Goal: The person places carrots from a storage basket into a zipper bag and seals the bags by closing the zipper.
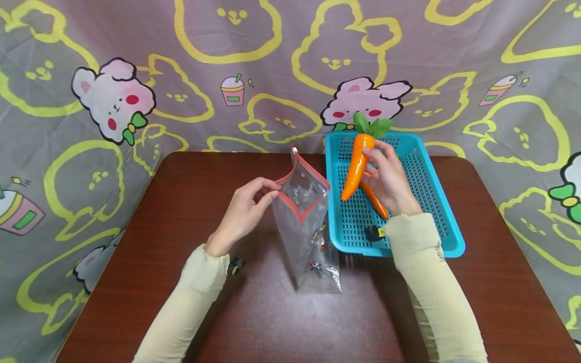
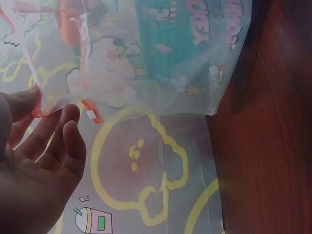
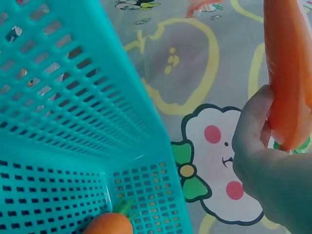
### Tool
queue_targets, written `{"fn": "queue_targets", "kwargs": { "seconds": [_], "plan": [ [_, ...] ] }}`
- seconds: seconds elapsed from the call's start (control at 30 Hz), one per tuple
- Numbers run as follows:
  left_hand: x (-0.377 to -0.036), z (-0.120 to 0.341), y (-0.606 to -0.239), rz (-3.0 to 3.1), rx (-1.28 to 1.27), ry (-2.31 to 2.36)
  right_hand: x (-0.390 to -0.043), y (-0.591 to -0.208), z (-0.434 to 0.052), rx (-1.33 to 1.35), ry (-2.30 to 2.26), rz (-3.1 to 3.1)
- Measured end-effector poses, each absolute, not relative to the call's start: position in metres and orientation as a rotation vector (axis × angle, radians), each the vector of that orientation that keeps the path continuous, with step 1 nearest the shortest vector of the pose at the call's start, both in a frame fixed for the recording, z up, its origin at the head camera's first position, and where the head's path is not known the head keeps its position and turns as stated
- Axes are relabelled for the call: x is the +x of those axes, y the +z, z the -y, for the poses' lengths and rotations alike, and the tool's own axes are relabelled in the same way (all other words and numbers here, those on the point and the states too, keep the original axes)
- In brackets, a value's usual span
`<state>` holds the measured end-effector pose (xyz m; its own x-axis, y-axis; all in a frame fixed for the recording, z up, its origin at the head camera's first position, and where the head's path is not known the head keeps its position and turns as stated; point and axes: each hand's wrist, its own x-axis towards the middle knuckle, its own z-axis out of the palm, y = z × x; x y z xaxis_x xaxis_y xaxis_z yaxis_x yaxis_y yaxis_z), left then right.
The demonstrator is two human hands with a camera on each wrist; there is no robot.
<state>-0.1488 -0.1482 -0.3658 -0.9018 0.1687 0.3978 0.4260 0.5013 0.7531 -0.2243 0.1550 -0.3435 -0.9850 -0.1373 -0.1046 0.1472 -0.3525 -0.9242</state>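
Note:
A clear zip bag [image 1: 290, 237] with a red zip edge and small printed figures stands upright on the table, its mouth spread apart. My left hand [image 1: 250, 209] pinches the left side of the bag's rim between thumb and fingers; in the left wrist view this hand [image 2: 44, 151] shows at the red edge. Over the blue basket, my right hand [image 1: 388, 176] grips an orange toy carrot [image 1: 356, 166] near its leafy top, the tip pointing down. Below it, a second carrot [image 1: 375, 201] lies in the basket, partly hidden by the hand.
The blue perforated basket [image 1: 333, 212] stands right of the bag, close beside it. Brown tabletop [image 1: 181, 201] extends around both. A patterned cloth [image 1: 281, 75] hangs behind the table's back edge.

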Motion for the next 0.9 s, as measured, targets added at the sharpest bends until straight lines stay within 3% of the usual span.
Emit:
{"fn": "queue_targets", "kwargs": {
  "seconds": [0.63, 0.9],
  "plan": [
    [-0.148, 0.145, -0.366, 2.422, -0.587, -1.313, -0.214, -0.326, -0.134, -0.020, -2.642, -1.569],
    [-0.149, 0.144, -0.367, 2.387, -0.611, -1.314, -0.204, -0.315, -0.118, -0.160, -2.615, -1.643]
  ]
}}
